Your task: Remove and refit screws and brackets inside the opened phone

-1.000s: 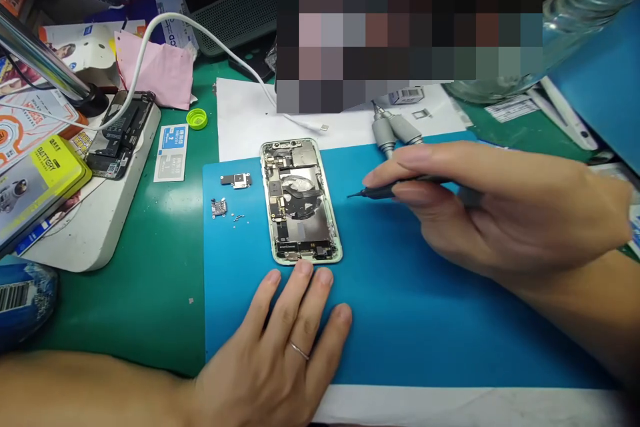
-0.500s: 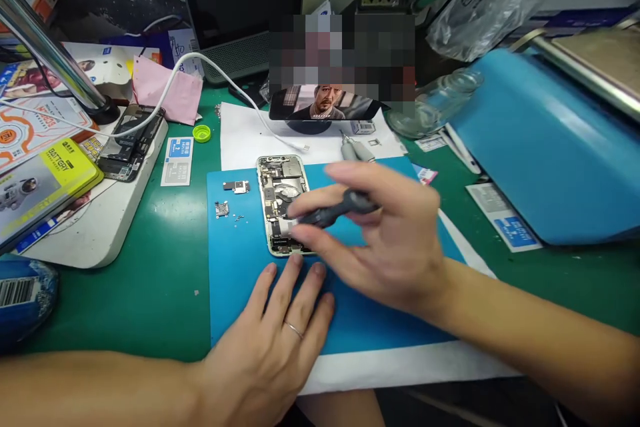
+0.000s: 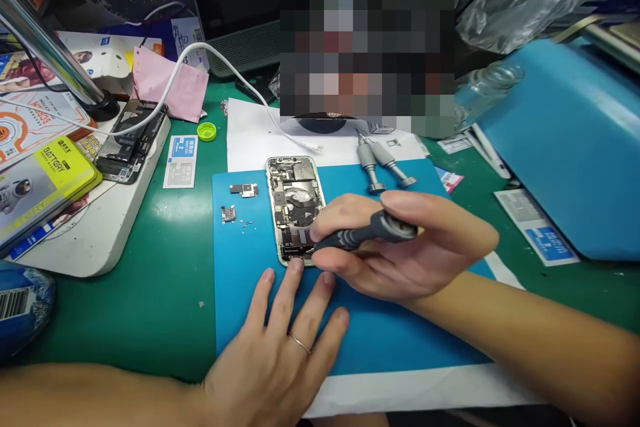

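An opened smartphone (image 3: 295, 197) lies face up on the blue mat (image 3: 260, 240), its inner parts exposed. My right hand (image 3: 415, 240) pinches a black screwdriver (image 3: 363, 233) between thumb and fingers. Its slim tip points down at the lower end of the phone; whether it touches a part I cannot tell. Spread flat on the mat, my left hand (image 3: 285, 340) has one fingertip at the phone's bottom edge. Left of the phone lie a small metal bracket (image 3: 244, 190), a small metal part (image 3: 229, 214) and tiny loose pieces (image 3: 246, 224).
Two grey screwdrivers (image 3: 375, 157) rest at the mat's back edge, beside a white cable (image 3: 240, 73). A second opened phone (image 3: 133, 143) lies on a white box (image 3: 115, 233) at left. A blue case (image 3: 570, 160) stands at right; a green cap (image 3: 207, 131) lies behind.
My right hand has lowered the screwdriver tip toward the phone's lower end. The whole view has shifted slightly, and both grey screwdrivers now show more fully. My left hand stays by the phone.
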`<state>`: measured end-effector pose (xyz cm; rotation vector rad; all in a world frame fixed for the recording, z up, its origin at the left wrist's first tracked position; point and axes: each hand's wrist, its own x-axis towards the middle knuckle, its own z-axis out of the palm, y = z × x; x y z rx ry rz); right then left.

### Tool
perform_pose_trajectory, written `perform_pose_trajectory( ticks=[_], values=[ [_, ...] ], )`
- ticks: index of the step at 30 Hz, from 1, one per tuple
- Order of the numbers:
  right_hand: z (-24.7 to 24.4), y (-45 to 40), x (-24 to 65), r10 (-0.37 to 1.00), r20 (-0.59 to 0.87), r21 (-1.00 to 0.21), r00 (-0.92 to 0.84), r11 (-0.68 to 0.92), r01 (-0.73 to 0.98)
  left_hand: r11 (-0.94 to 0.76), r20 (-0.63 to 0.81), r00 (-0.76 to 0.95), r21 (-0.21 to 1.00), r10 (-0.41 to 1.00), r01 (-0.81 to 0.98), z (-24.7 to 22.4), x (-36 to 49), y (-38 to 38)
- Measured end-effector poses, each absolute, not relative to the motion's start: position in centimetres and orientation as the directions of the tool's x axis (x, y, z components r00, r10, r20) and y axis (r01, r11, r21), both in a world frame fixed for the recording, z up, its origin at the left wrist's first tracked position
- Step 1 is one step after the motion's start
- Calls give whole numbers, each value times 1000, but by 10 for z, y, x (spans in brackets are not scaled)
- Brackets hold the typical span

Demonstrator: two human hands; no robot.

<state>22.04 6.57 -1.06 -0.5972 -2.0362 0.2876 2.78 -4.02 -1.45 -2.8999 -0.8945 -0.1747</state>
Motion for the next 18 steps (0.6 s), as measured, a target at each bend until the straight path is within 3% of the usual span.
perform_pose_trajectory(
  ticks=[9, 13, 18],
  values=[
    [-4, 68, 212, 553, 755, -459, -352, 829, 318, -823, 83, 827, -82, 557, 562, -8, 28, -41],
    [-2, 68, 212, 561, 706, -465, -432, 828, 315, -811, 79, 815, -88, 574, 579, -7, 27, -42],
    [-15, 64, 216, 620, 652, -568, -436, 781, 262, -811, 88, 815, -77, 573, 579, -9, 29, -43]
  ],
)
